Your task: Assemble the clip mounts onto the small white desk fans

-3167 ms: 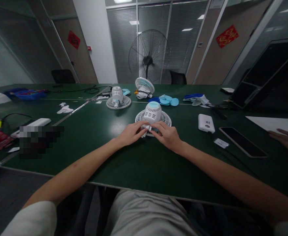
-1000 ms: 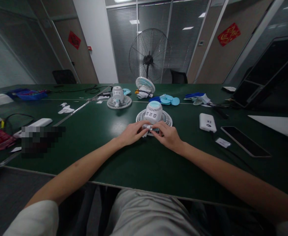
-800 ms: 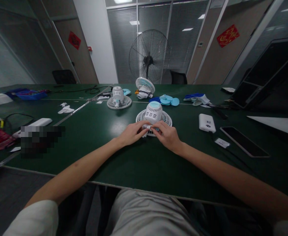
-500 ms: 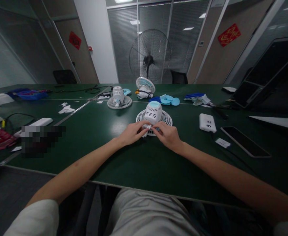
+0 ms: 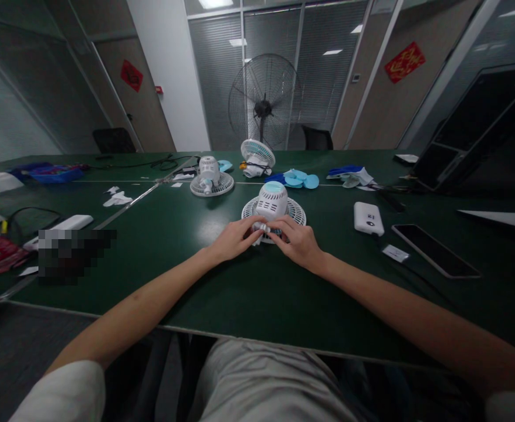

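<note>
A small white fan head (image 5: 271,200) lies grille-down on the table in front of me, its motor housing pointing up with a pale blue disc on top. At the near side of the housing sticks out a short white neck piece (image 5: 264,227). My left hand (image 5: 233,239) pinches that piece from the left between thumb and fingers. From the right, my right hand (image 5: 300,239) closes its thumb and fingertips on the same spot. The fingertips of both hands nearly meet and partly hide the neck and the grille's near edge.
Behind stand a second fan head (image 5: 209,174), a third small fan (image 5: 256,159) and light blue fan blades (image 5: 300,179). To the right lie a white power bank (image 5: 368,218) and a phone (image 5: 436,251). A blue tray (image 5: 56,173) sits far left.
The whole view has shifted slightly to the left. Both hands stay at the neck of the fan head, with the right fingers moved only a little.
</note>
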{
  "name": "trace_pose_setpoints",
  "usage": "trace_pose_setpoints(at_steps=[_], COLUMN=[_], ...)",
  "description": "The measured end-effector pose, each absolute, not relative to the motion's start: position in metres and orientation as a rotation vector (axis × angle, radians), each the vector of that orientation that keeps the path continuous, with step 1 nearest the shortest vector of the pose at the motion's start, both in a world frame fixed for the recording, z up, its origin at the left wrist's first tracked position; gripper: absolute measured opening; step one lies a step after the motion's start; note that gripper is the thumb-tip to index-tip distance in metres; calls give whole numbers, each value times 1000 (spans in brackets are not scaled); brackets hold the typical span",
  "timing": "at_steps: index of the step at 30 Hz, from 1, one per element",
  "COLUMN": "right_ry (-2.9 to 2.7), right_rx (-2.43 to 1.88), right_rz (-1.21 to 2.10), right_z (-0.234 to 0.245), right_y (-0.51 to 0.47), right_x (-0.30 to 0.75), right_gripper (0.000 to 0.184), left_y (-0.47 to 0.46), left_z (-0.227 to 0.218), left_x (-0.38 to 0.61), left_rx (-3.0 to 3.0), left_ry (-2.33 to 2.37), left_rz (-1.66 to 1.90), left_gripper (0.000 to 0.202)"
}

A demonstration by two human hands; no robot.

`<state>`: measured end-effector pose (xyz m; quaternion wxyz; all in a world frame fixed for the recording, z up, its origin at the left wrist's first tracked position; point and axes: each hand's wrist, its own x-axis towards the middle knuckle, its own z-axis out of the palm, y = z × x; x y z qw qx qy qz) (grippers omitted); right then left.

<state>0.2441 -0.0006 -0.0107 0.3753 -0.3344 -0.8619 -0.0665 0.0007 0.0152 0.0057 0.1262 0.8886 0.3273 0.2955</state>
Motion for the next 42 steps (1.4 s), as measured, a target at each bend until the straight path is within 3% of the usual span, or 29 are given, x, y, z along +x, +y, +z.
trace_pose_setpoints(at_steps=[20,35,42], right_ry=[-2195,-2154,-2225], right_rx=[-851,-858,-826], right_rz=[-315,-199,-289], right_z=[-17,-13,-18], right_y=[4,1,2], right_x=[249,246,248], right_gripper=[22,19,27], left_y=[14,12,14], left_z=[7,9,8], left_x=[2,2,2], left_rx=[2594,2597,2597], left_ry=[935,941,939], left_rz=[852,836,840], left_gripper=[36,38,37])
